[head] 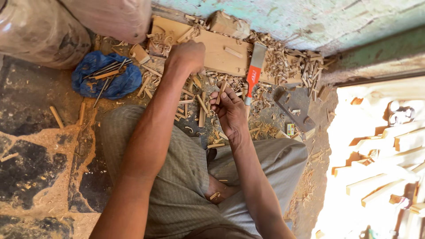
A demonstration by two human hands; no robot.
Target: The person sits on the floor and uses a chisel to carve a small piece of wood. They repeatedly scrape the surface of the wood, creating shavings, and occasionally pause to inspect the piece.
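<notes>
Head view: I sit cross-legged on the floor.
Left hand (188, 55): my fingers curled together, resting on the wooden board (212, 48).
Right hand (228, 108): my fingers clamped on a small wooden stick (221, 91), held above scattered shavings.
Chisel (253, 73): orange-handled, lying just beside the board.

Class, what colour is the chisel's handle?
Orange-red, on the chisel; the head view shows it best.

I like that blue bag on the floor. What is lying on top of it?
On the blue bag lies a bundle of thin metal tools, one with a wooden handle. Whatever is inside or beneath the bag is covered.
</notes>
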